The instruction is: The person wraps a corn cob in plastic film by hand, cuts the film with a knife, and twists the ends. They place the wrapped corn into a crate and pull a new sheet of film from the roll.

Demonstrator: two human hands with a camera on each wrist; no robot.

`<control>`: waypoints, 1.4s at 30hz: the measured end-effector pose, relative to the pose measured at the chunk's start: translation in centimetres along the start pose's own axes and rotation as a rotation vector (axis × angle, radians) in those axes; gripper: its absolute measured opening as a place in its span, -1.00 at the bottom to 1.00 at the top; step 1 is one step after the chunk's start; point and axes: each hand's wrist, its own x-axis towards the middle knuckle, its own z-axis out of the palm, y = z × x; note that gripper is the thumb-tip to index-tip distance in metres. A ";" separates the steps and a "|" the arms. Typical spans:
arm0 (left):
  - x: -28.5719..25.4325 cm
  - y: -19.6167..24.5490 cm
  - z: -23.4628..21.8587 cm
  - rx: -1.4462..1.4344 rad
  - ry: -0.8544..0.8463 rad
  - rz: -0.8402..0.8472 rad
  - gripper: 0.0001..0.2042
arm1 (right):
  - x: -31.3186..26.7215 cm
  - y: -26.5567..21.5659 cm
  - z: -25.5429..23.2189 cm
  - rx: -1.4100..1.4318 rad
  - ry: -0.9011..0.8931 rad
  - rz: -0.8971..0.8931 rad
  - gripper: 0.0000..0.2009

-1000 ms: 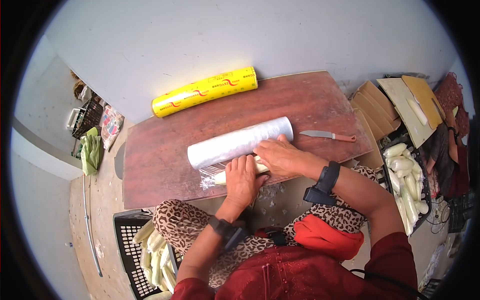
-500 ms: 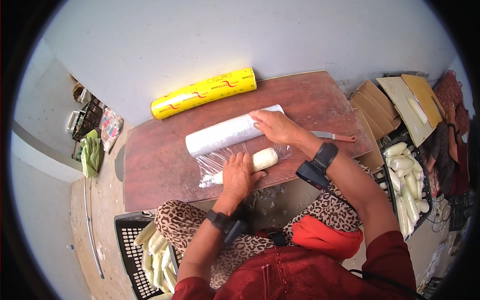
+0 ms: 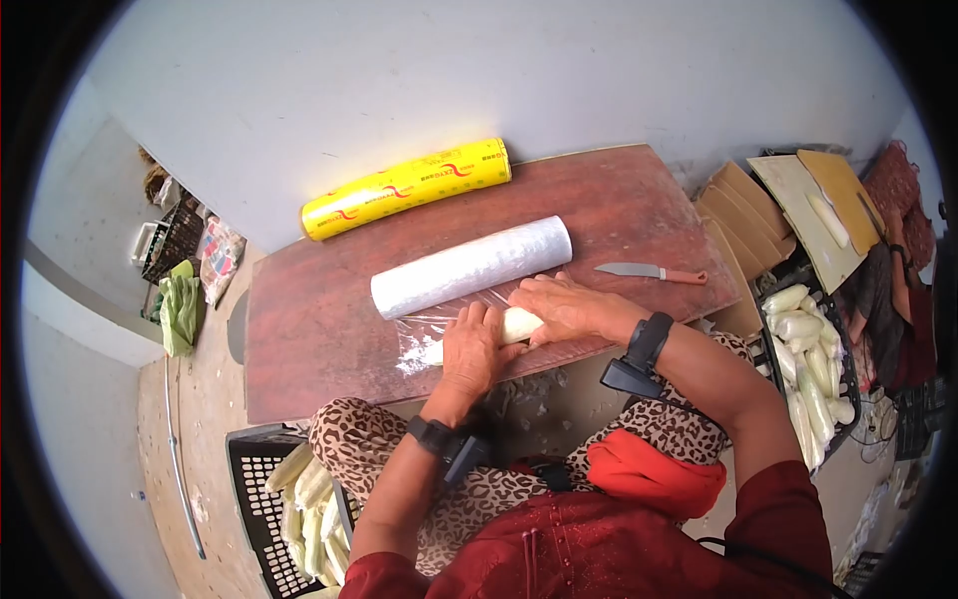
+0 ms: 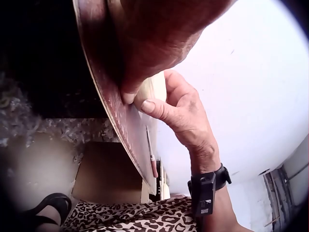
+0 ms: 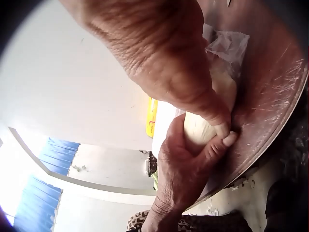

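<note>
A pale ear of corn (image 3: 519, 323) lies along the near side of the table, on clear cling film (image 3: 414, 344) drawn from a white roll (image 3: 469, 268). My left hand (image 3: 471, 351) grips its left part, fingers over the top and thumb at the near side. Around the right end curls my right hand (image 3: 567, 307). Seen from the right wrist, the two thumbs come together at the near side of the corn (image 5: 199, 129), and loose film (image 5: 231, 46) spreads past its far end. In the left wrist view my own hand covers most of the corn (image 4: 153, 89).
A yellow printed roll (image 3: 404, 190) lies at the table's back edge. A knife (image 3: 649, 271) rests right of the white roll. Crates of similar pale ears stand at lower left (image 3: 264, 509) and right (image 3: 848, 399). Cardboard boxes (image 3: 743, 220) and another person's arm (image 3: 898, 235) are at right.
My right hand moved from the corn onto the film roll, then came back down to the corn's right end. The roll shifted slightly away. My left hand stayed on the corn.
</note>
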 end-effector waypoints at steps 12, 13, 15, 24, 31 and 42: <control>-2.6 -0.7 -2.3 0.047 -0.065 -0.093 -0.55 | -0.7 -0.8 0.3 -0.095 -0.005 0.063 -0.52; -3.1 -1.1 -2.4 0.059 -0.065 -0.098 -0.56 | -0.9 -0.8 0.3 -0.070 -0.013 0.073 -0.52; -3.8 -1.6 -2.8 0.081 -0.068 -0.082 -0.58 | -1.3 -0.5 0.8 -0.102 0.042 0.032 -0.52; -3.9 -2.2 -3.7 0.125 -0.265 -0.111 -0.52 | -1.5 -0.5 1.5 -0.100 0.045 0.010 -0.53; -3.1 -2.3 -5.3 0.253 -0.488 -0.258 -0.42 | -2.0 -0.8 0.7 -0.030 0.013 -0.004 -0.57; -4.3 -8.3 -9.9 0.478 -0.654 -0.256 -0.64 | -1.8 -1.0 -0.1 0.013 -0.085 0.077 -0.56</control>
